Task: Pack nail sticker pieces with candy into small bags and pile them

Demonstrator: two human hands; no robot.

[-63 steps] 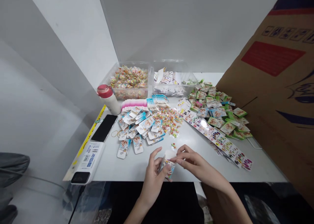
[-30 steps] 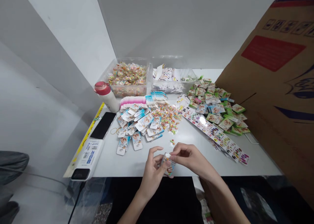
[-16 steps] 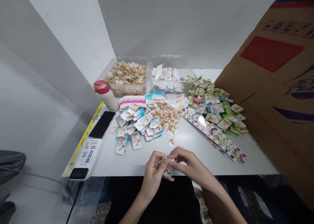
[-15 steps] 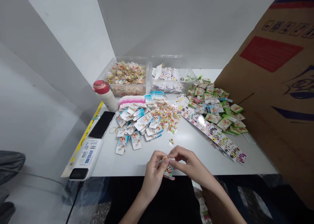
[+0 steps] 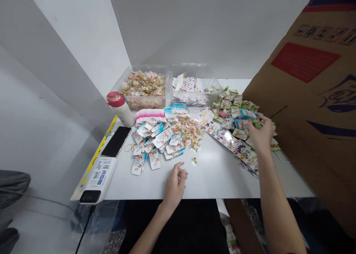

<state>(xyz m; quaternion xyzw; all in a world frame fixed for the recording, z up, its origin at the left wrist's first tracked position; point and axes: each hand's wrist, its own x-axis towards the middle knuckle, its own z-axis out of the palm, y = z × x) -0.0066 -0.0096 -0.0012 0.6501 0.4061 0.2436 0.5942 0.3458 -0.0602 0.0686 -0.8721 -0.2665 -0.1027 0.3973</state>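
Note:
My left hand (image 5: pixel 174 185) rests over the table's front edge, its fingers loosely bent and apart with nothing in them. Reaching out to the right, my right hand (image 5: pixel 262 134) is over a heap of small green-edged boxes (image 5: pixel 240 134) printed with hands. Its thumb and index finger are spread apart. A small blue-edged box (image 5: pixel 247 114) lies on the heap close to those fingertips. Nearer the middle are loose blue and white printed cards (image 5: pixel 163 136) and a scatter of small clear packets with coloured pieces (image 5: pixel 191 131). One such packet (image 5: pixel 194 160) lies apart, in front.
Sticker strips (image 5: pixel 230 142) run diagonally beside the heap. Behind stand clear bins, one with colourful packets (image 5: pixel 144 85), one with printed sheets (image 5: pixel 190 87). A red-lidded bottle (image 5: pixel 121 107), a phone (image 5: pixel 116 141) and a white device (image 5: pixel 98 179) line the left. A large carton (image 5: pixel 311 127) stands right.
My hands have parted. The small printed box they held is gone from the front, and my right hand has moved to the heap, where a blue-edged box now shows on top.

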